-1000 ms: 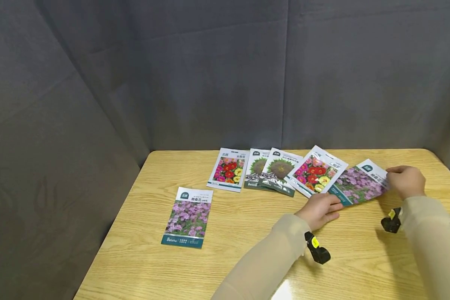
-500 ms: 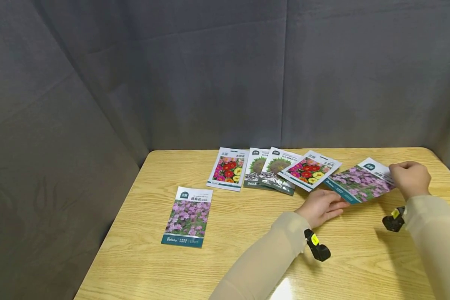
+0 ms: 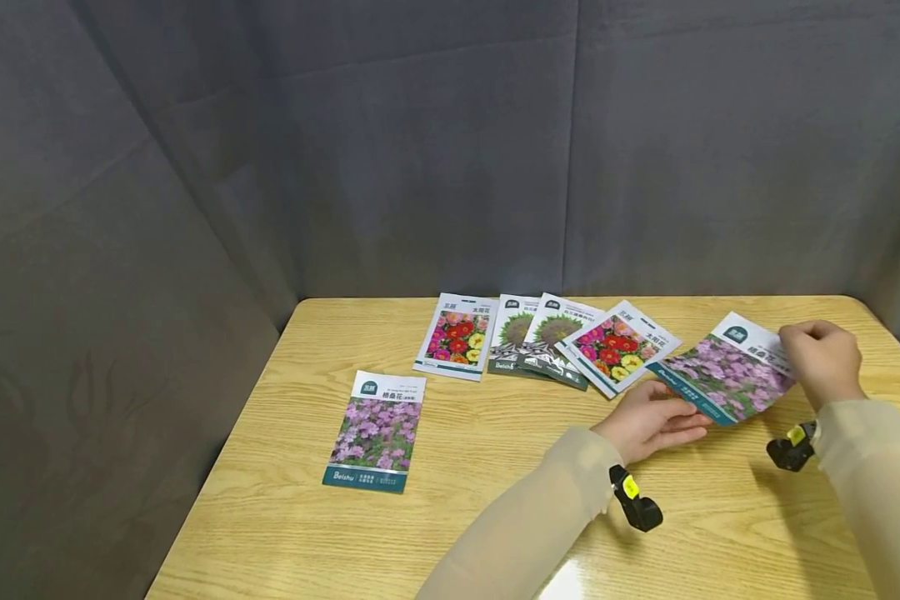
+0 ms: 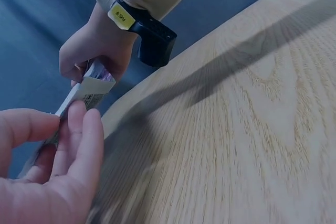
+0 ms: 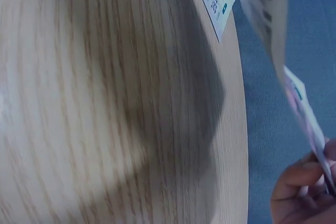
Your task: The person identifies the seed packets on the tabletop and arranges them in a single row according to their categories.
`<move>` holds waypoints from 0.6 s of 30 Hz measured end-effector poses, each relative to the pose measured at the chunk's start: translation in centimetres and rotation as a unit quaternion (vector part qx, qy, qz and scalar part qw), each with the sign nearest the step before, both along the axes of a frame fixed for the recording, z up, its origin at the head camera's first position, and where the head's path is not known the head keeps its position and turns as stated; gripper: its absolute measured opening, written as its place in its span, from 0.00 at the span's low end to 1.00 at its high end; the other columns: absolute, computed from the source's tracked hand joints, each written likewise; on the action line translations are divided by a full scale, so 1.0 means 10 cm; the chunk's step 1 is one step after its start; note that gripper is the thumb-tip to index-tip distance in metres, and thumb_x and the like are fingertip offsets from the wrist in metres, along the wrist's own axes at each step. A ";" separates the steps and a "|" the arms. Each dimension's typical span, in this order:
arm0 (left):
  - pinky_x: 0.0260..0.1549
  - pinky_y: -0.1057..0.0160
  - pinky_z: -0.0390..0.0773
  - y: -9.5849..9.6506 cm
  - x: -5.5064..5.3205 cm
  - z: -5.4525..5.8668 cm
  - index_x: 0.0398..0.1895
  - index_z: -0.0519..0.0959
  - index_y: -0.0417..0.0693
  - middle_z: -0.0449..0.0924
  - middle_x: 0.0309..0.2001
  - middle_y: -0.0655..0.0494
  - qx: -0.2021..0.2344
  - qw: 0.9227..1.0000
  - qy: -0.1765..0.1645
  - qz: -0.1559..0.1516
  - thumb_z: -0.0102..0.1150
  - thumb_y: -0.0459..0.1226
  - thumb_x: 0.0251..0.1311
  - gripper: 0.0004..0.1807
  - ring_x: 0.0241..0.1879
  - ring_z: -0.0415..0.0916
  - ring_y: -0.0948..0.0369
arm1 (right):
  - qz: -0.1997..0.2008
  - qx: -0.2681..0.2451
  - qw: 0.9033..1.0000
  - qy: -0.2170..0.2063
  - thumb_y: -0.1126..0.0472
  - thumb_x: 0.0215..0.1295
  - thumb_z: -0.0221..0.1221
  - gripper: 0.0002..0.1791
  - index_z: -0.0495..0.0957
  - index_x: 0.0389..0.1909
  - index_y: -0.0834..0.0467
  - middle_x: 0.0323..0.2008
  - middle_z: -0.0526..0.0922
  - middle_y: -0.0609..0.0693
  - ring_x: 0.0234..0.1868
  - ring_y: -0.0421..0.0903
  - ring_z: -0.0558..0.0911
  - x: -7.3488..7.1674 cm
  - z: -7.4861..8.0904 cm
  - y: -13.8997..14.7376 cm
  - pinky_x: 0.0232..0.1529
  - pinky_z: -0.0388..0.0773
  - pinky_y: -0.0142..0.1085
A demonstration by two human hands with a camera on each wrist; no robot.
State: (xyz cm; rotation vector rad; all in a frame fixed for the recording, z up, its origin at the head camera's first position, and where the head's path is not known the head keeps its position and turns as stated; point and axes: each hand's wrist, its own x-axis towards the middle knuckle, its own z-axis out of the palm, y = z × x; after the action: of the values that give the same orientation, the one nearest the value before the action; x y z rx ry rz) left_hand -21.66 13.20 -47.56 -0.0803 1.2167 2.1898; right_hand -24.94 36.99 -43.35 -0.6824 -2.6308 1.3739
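A seed packet with pink-purple flowers is held slanted above the right part of the table. My left hand pinches its lower left edge, thumb on one face and fingers on the other, as the left wrist view shows. My right hand grips the white upper right end with curled fingers. In the right wrist view, fingers hold a thin pinkish edge; a pale printed surface hangs in front, and I cannot tell whether both belong to one packet. Just left of the held packet lies a zinnia-like flower packet, tilted.
Two overlapping sunflower packets lie along the back of the wooden table, beside another red-and-yellow flower packet. A second purple-flower packet lies alone at the left. Grey cloth hangs behind the table.
The held purple packet has been lifted and pulled slightly right, apart from the tilted flower packet, which settled flat. My left hand has shifted a little right with it.
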 end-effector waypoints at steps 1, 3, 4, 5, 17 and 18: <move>0.55 0.49 0.80 -0.02 0.00 0.00 0.47 0.73 0.43 0.82 0.38 0.45 0.005 1.000 0.001 0.003 0.54 0.20 0.66 0.13 0.50 0.83 0.43 | 0.004 -0.005 1.000 0.009 0.47 0.73 0.45 0.25 0.73 0.52 0.66 0.51 0.70 0.60 0.46 0.50 0.68 0.00 0.00 -0.01 0.39 0.66 0.38; 0.54 0.50 0.80 -0.06 0.00 -0.01 0.50 0.72 0.45 0.82 0.39 0.44 0.014 1.000 0.001 0.005 0.53 0.19 0.65 0.16 0.44 0.84 0.46 | 0.013 -0.018 0.999 0.031 0.48 0.73 0.47 0.22 0.73 0.48 0.64 0.47 0.70 0.54 0.43 0.46 0.68 0.00 -0.02 -0.03 0.39 0.66 0.37; 0.54 0.51 0.81 -0.08 0.00 -0.01 0.51 0.72 0.46 0.81 0.40 0.44 0.015 1.000 0.002 0.006 0.53 0.19 0.65 0.18 0.42 0.84 0.48 | 0.019 -0.023 0.999 0.042 0.48 0.73 0.47 0.20 0.74 0.47 0.63 0.45 0.70 0.51 0.42 0.43 0.67 -0.01 -0.02 -0.04 0.39 0.66 0.35; 0.53 0.52 0.81 -0.11 0.00 -0.01 0.52 0.72 0.46 0.81 0.41 0.44 0.015 1.000 0.002 0.007 0.53 0.19 0.64 0.19 0.40 0.83 0.51 | 0.025 -0.028 0.998 0.054 0.49 0.73 0.48 0.19 0.74 0.45 0.62 0.43 0.70 0.48 0.41 0.41 0.67 -0.01 -0.03 -0.06 0.39 0.67 0.33; 0.52 0.56 0.82 -0.42 0.11 -0.01 0.55 0.70 0.45 0.76 0.43 0.43 -0.008 1.000 0.014 0.012 0.52 0.16 0.56 0.26 0.35 0.78 0.55 | 0.098 -0.117 0.979 0.134 0.54 0.75 0.53 0.09 0.81 0.39 0.51 0.35 0.75 0.34 0.36 0.33 0.73 -0.03 -0.06 -0.30 0.32 0.74 0.22; 0.51 0.56 0.82 -0.44 0.12 -0.02 0.54 0.70 0.44 0.76 0.42 0.43 -0.011 1.000 0.016 0.015 0.52 0.16 0.56 0.25 0.35 0.78 0.55 | 0.107 -0.117 0.978 0.135 0.54 0.75 0.52 0.10 0.80 0.41 0.52 0.36 0.75 0.35 0.35 0.33 0.74 -0.03 -0.05 -0.32 0.31 0.75 0.22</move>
State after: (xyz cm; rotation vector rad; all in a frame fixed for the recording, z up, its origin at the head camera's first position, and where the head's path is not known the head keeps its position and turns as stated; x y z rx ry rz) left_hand -20.43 8.76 -47.75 -0.0733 1.2668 2.2120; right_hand -25.22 33.77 -43.88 -0.2139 -2.4066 1.7155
